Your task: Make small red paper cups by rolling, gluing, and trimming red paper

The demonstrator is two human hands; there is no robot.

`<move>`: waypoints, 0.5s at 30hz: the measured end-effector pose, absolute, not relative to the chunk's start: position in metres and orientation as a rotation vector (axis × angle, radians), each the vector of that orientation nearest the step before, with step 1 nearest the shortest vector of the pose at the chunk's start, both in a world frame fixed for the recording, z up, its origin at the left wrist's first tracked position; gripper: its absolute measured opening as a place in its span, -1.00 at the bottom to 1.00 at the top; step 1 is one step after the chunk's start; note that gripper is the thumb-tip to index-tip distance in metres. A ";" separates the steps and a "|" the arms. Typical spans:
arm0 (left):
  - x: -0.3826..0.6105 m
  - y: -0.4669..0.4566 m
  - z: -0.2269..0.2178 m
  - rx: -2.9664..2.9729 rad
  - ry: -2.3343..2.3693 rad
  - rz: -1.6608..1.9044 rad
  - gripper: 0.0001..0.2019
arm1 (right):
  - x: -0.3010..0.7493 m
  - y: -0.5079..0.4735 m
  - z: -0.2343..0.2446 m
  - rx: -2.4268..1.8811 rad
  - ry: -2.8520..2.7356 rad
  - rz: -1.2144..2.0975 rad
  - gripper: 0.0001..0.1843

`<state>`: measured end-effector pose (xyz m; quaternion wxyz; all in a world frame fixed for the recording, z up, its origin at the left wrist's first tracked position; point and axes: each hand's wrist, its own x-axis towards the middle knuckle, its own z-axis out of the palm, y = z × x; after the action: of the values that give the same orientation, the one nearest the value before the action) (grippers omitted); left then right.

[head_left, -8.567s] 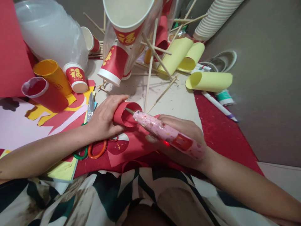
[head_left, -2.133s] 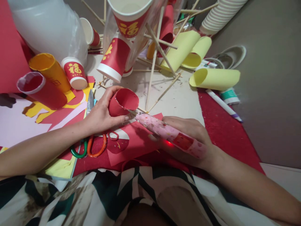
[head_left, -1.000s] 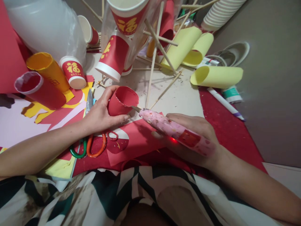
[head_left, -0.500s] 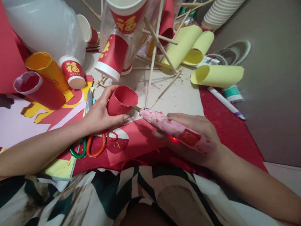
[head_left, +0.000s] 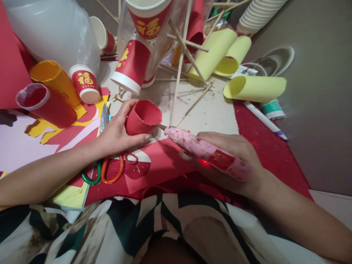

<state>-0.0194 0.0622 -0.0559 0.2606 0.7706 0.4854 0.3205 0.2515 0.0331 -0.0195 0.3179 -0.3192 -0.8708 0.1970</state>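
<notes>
While my left hand (head_left: 122, 130) grasps a red paper tube (head_left: 140, 120) by its side, thumb along the near wall, my right hand (head_left: 233, 143) is wrapped round a pink glue gun (head_left: 203, 146) whose nozzle (head_left: 161, 127) points at the tube's rim on the right. Whether the tip touches the paper I cannot tell. I hold the tube mouth upward, a little tilted, over the near part of the pale surface (head_left: 220, 113).

I judge the step in hand to be laying glue along that rim; the next move seems to call for turning the tube slightly, nozzle close to the edge, without squeezing it out of round.

Counting round me: one pair of scissors (head_left: 103, 118), partly under my left wrist; to the left, one orange tube (head_left: 56, 82) and one pale-rimmed red tube (head_left: 53, 108); to the right, three yellow paper tubes (head_left: 255, 89) and one white marker (head_left: 265, 120). Of the red printed cups (head_left: 85, 82) I make out four and part of a fifth. The nested cup stack (head_left: 260, 16) and crossed wooden sticks (head_left: 179, 69) I cannot count surely.
</notes>
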 end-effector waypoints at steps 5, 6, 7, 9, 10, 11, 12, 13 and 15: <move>-0.020 0.062 -0.057 2.102 1.337 0.864 -0.19 | 0.252 0.033 -0.021 -0.862 -2.287 0.480 -0.77; -0.020 0.062 -0.057 2.097 1.339 0.863 -0.20 | 0.252 0.032 -0.021 -0.877 -2.285 0.470 -0.81; -0.020 0.062 -0.056 2.092 1.339 0.863 -0.20 | 0.253 0.032 -0.021 -0.888 -2.289 0.465 -0.85; -0.020 0.062 -0.056 2.085 1.335 0.866 -0.21 | 0.253 0.032 -0.019 -0.908 -2.296 0.454 -0.90; -0.020 0.062 -0.056 2.085 1.333 0.870 -0.21 | 0.254 0.032 -0.019 -0.923 -2.307 0.455 -0.90; -0.020 0.062 -0.055 2.090 1.336 0.874 -0.21 | 0.254 0.032 -0.019 -0.934 -2.315 0.450 -0.89; -0.020 0.062 -0.055 2.095 1.344 0.874 -0.21 | 0.254 0.032 -0.018 -0.940 -2.322 0.441 -0.88; -0.019 0.062 -0.055 2.099 1.353 0.873 -0.21 | 0.255 0.033 -0.018 -0.947 -2.327 0.430 -0.86; -0.019 0.062 -0.055 2.102 1.363 0.863 -0.21 | 0.255 0.033 -0.019 -0.959 -2.330 0.407 -0.84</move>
<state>-0.0193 0.0619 -0.0548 0.2435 0.7694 0.4990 0.3158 0.2548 0.0333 -0.0189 0.2903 -0.3594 -0.8736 0.1527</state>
